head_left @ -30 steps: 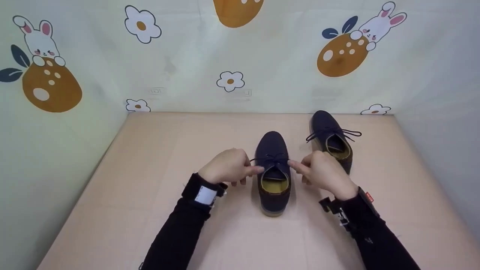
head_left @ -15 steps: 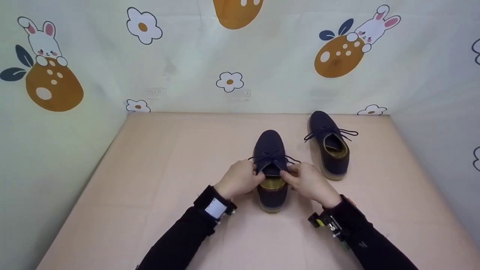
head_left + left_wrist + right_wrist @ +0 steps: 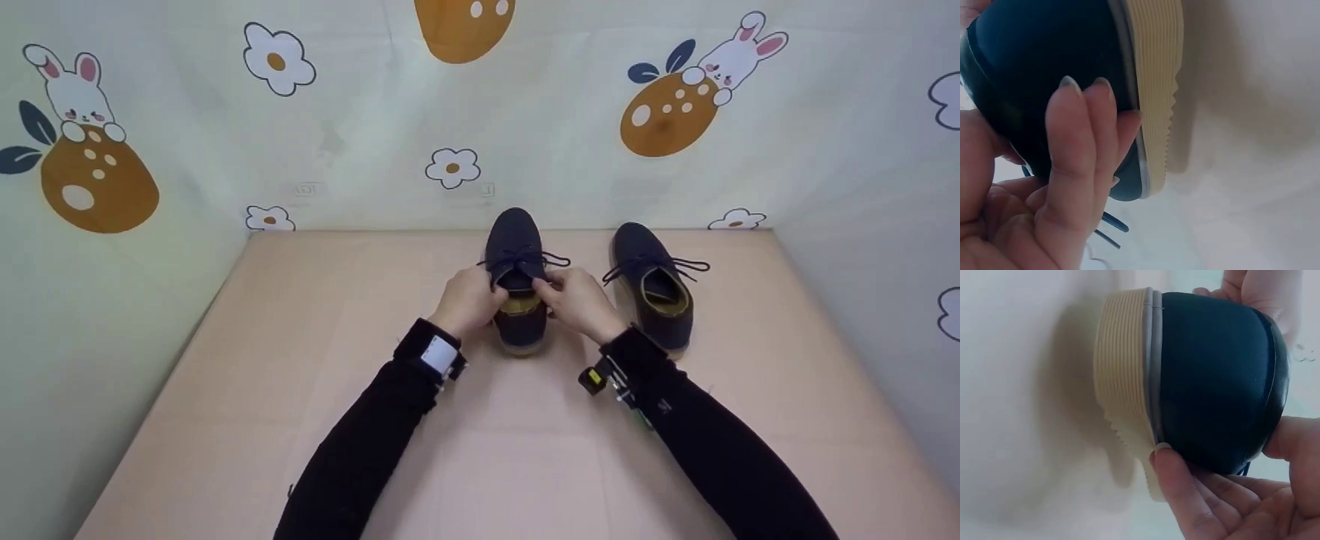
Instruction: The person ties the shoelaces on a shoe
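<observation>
A dark navy lace-up shoe [image 3: 516,285] with a yellow lining and a pale ribbed sole stands on the peach table, toe toward the back wall. My left hand [image 3: 471,298] grips its left side and my right hand [image 3: 574,298] grips its right side, at the opening. In the left wrist view my fingers [image 3: 1081,140] curl against the shoe's navy side [image 3: 1044,62] above the cream sole [image 3: 1157,84]. The right wrist view has my fingers [image 3: 1196,500] under the shoe's heel [image 3: 1213,377] and its sole [image 3: 1126,371]. A second matching shoe [image 3: 652,285] stands just to the right.
The peach table [image 3: 300,360] is boxed in by walls printed with rabbits, flowers and orange eggs at the back [image 3: 450,112], left and right. The shoes stand close to the back wall.
Both hands left the laces, took the shoe by its sides and slid it away toward the back wall, so it now stands beside the second shoe.
</observation>
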`<state>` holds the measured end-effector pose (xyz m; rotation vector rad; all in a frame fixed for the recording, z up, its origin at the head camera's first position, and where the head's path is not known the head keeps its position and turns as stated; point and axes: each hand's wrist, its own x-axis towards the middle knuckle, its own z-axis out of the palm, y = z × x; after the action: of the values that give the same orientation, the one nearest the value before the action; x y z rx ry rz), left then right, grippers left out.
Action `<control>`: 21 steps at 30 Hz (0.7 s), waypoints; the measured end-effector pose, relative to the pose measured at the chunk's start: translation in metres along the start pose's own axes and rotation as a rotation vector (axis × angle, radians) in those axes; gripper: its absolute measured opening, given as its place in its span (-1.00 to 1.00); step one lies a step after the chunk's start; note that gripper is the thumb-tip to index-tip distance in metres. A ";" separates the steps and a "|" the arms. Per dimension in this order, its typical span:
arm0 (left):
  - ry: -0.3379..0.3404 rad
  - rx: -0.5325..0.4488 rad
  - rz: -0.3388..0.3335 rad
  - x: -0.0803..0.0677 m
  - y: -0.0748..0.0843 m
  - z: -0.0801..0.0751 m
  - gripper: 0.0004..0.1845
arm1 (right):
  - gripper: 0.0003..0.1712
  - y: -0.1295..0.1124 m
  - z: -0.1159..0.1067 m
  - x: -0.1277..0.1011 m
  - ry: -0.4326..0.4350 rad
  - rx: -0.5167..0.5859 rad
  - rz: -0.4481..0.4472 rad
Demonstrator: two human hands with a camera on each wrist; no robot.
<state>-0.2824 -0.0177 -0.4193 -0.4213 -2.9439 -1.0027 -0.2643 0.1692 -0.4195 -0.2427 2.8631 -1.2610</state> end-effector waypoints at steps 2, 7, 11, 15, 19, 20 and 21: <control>-0.003 0.018 -0.003 0.003 -0.004 0.003 -0.86 | -0.66 0.004 0.004 0.007 -0.026 -0.003 0.028; -0.008 0.046 -0.001 0.006 -0.005 0.004 -0.81 | -0.64 0.010 0.006 0.013 -0.069 0.035 0.070; -0.023 0.091 0.015 0.006 -0.007 0.001 -0.75 | -0.61 0.013 0.003 0.012 -0.096 0.024 0.046; -0.037 0.080 -0.009 0.004 -0.016 -0.011 -0.53 | -0.55 0.012 -0.010 0.006 -0.087 -0.077 -0.047; 0.030 0.021 -0.008 0.003 -0.031 -0.037 -0.45 | -0.50 0.005 -0.045 -0.004 0.008 -0.134 -0.123; 0.051 0.015 0.012 0.003 -0.036 -0.044 -0.45 | -0.49 0.005 -0.057 -0.008 0.041 -0.141 -0.130; 0.076 0.013 0.036 0.003 -0.041 -0.052 -0.45 | -0.48 0.006 -0.070 -0.011 0.075 -0.147 -0.132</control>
<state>-0.3000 -0.0788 -0.4021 -0.4236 -2.8635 -0.9723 -0.2585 0.2261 -0.3769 -0.3997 3.0538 -1.1004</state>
